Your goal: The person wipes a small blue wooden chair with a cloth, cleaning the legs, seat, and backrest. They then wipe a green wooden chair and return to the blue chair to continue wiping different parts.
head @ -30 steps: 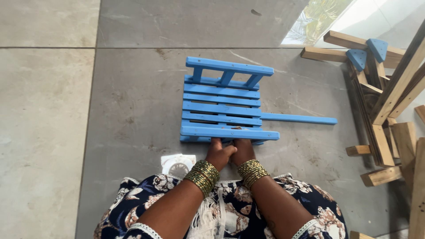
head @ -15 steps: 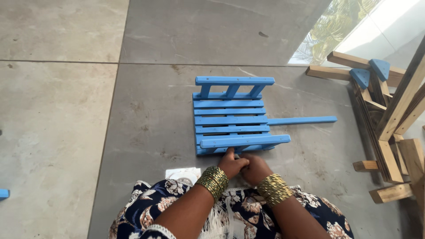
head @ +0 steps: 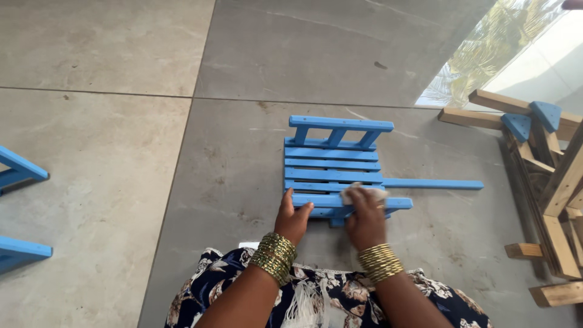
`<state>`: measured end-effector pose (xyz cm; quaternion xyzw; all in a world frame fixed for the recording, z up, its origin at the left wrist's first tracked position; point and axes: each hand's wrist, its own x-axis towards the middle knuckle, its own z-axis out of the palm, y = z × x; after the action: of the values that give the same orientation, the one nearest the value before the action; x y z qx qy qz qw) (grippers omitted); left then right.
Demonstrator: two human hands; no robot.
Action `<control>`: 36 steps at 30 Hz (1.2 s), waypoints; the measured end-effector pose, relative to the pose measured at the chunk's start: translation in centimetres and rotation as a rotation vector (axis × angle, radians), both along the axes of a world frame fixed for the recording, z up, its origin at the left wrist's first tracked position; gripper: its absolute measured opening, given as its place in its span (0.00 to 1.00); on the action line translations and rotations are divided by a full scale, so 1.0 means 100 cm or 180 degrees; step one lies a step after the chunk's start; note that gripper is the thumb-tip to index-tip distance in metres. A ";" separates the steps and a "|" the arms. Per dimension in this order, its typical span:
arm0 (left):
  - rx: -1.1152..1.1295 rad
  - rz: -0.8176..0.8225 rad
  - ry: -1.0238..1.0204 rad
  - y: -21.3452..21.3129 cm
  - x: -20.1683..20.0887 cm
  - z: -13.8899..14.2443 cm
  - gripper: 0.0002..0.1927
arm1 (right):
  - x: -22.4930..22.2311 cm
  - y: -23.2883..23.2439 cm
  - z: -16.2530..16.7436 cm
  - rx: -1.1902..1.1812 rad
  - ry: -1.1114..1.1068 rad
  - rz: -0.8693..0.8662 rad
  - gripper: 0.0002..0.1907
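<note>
The left hand grips the near rail of a blue slatted wooden frame, fingers curled over its left end, while the right hand presses a small pale cloth onto the same rail at its 3 o'clock side, fingers closed on the cloth. The frame lies flat on the grey tiled floor straight ahead at 12 o'clock from the person's flower-print lap, with one long blue slat sticking out toward 3 o'clock. Bare wooden frames with blue corner blocks lie at 3 o'clock, and other blue pieces sit at the 9 o'clock edge.
</note>
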<state>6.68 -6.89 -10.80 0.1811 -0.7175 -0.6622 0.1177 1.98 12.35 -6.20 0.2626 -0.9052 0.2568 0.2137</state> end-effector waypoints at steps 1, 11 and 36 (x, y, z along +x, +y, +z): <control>-0.0047 0.0082 0.0007 0.001 -0.006 -0.009 0.41 | 0.005 -0.010 -0.002 -0.0087 0.0002 0.0242 0.30; 0.0751 0.0208 -0.0258 -0.004 -0.008 -0.029 0.35 | 0.044 -0.088 0.005 0.0116 -0.0568 0.1279 0.28; 0.0536 0.0225 -0.0121 -0.008 -0.011 -0.043 0.21 | 0.020 -0.008 0.027 0.0871 -0.0515 0.0900 0.30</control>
<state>5.59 -7.68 -15.11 0.2280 -0.6546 -0.7121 0.1118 4.02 11.52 -3.48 0.3922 -0.9000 0.1792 0.0645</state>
